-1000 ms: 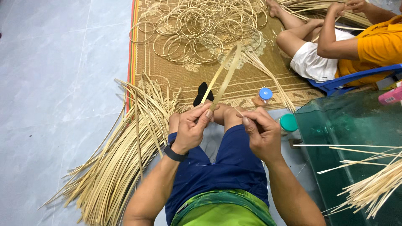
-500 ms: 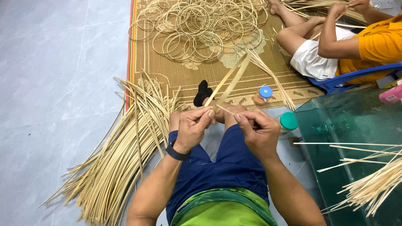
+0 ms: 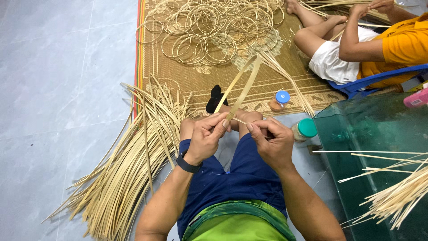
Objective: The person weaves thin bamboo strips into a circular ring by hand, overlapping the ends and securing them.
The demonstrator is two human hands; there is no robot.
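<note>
I sit on the floor with blue shorts over my knees. My left hand (image 3: 206, 137), with a dark watch at the wrist, pinches the base of a pale bamboo strip (image 3: 243, 85) bent into a narrow loop that points away from me. My right hand (image 3: 273, 142) is closed beside it, holding a thin sliver that runs to the same spot. A big pile of loose bamboo strips (image 3: 127, 167) lies fanned out on the floor to my left.
A woven mat (image 3: 185, 85) ahead carries several finished bamboo rings (image 3: 209, 27). Two small jars, blue-lidded (image 3: 280, 101) and green-lidded (image 3: 304, 131), stand near my right knee. A glass table (image 3: 370, 138) with thin sticks (image 3: 397, 192) is at right. Another person in an orange shirt (image 3: 405, 42) sits beyond.
The bent strip has narrowed and now stands up as a slim loop above my hands. My hands stay together over my knees, the right having shifted slightly.
</note>
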